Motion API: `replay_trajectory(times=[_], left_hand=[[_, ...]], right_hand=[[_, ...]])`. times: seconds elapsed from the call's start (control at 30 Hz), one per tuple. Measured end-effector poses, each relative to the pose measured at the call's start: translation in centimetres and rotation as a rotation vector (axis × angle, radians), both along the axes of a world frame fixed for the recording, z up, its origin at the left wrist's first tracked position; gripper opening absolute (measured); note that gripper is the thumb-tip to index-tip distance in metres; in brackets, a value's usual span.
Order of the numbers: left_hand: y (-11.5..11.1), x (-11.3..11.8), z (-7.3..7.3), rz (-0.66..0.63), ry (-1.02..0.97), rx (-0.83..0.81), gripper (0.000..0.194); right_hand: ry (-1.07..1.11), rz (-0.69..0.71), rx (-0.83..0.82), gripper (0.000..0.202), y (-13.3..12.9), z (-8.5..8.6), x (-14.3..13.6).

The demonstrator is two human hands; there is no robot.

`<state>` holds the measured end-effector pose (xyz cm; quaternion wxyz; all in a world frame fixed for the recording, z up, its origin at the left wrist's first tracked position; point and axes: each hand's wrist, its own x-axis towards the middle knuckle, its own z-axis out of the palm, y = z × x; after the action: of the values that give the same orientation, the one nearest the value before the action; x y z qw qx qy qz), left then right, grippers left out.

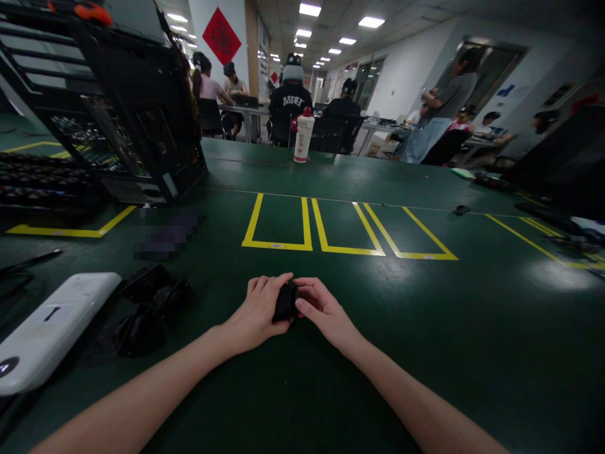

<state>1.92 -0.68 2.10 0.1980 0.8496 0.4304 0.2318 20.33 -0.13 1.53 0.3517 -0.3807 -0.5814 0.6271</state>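
A small black block-shaped object [284,304] is between my two hands, low over the green table. My left hand [258,310] is wrapped round it from the left, thumb below and fingers over the top. From the right, my right hand [326,310] closes on its side with thumb and curled fingers. Much of the object is covered by my fingers, so its exact kind cannot be made out. Left of my left hand lies a cluster of black parts with straps or brackets [146,309].
A white elongated device [57,328] rests at the left. An open black computer case [127,113] stands behind it. Yellow tape outlines [278,246] mark the green table [425,353]. A white bottle with a red top [303,135] stands at the far edge. Several people sit beyond.
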Motion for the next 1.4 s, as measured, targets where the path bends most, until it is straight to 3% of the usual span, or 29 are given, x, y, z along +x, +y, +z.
replay_trajectory(times=[0.27, 0.43, 0.53, 0.77, 0.93, 1.03, 1.2, 1.3, 1.4], left_hand=[[0.0, 0.0, 0.0, 0.015, -0.010, -0.023, 0.069], [0.0, 0.0, 0.1, 0.008, -0.018, -0.014, 0.068], [0.0, 0.0, 0.1, 0.004, -0.013, -0.001, 0.067], [0.0, 0.0, 0.0, 0.016, 0.007, -0.043, 0.069], [-0.1, 0.0, 0.1, 0.007, 0.003, -0.040, 0.068], [-0.1, 0.0, 0.1, 0.004, -0.005, -0.022, 0.068], [0.0, 0.0, 0.0, 0.007, 0.009, -0.008, 0.068], [0.0, 0.0, -0.1, 0.015, 0.014, -0.014, 0.070], [0.0, 0.0, -0.1, 0.015, 0.007, -0.025, 0.069]], right_hand=[[0.023, 0.112, 0.018, 0.034, 0.2, 0.4, 0.6], [0.055, 0.033, -0.024, 0.021, 0.2, 0.5, 0.2], [0.034, 0.000, -0.038, 0.032, 0.3, 0.2, 0.1], [0.026, 0.096, 0.000, 0.035, 0.1, 0.4, 0.6], [0.054, 0.024, -0.012, 0.023, 0.0, 0.2, 0.2], [0.048, -0.016, -0.029, 0.033, 0.2, -0.2, 0.1], [0.073, 0.079, -0.024, 0.035, 0.3, -0.3, 0.4], [0.057, 0.079, 0.006, 0.039, 0.1, 0.0, 0.5], [0.060, 0.064, 0.005, 0.030, 0.0, 0.1, 0.4]])
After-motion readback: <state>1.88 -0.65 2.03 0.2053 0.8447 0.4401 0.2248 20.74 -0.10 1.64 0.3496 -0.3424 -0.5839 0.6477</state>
